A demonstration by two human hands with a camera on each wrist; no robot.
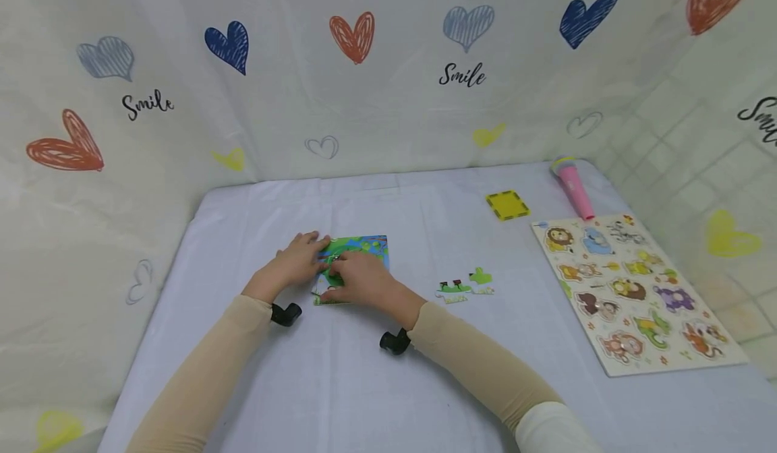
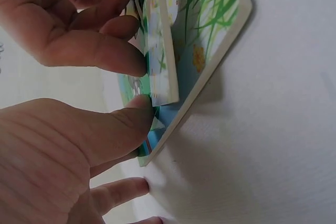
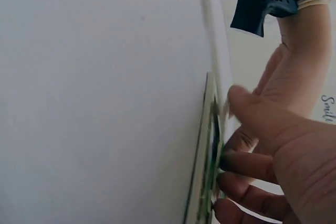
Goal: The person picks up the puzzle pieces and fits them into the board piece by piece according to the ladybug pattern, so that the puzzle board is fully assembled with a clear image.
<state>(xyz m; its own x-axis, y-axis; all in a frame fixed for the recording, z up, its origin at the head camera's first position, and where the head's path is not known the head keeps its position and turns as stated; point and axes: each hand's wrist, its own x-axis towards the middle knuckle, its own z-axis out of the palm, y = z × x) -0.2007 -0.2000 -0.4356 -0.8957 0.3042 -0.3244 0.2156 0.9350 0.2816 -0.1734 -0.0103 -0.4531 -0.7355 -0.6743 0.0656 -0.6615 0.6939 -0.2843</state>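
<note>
A square jigsaw puzzle board (image 1: 378, 245) with a green and blue picture lies on the table, under both hands. My left hand (image 1: 297, 261) rests at its left side, fingers spread; in the left wrist view its thumb (image 2: 134, 121) presses near the board's edge. My right hand (image 1: 364, 278) reaches over the front of the board and holds a puzzle piece (image 2: 161, 61) by its edge. That piece stands tilted up out of the picture. In the right wrist view the board (image 3: 199, 166) shows edge-on beside the right fingers, which partly hide it.
Two loose puzzle pieces (image 1: 454, 290) lie to the right of the board. Farther right are a yellow square frame (image 1: 507, 205), a pink toy microphone (image 1: 574, 189) and a large animal puzzle board (image 1: 577, 298). A white cloth covers the table, with a heart-printed curtain (image 1: 400, 102) behind.
</note>
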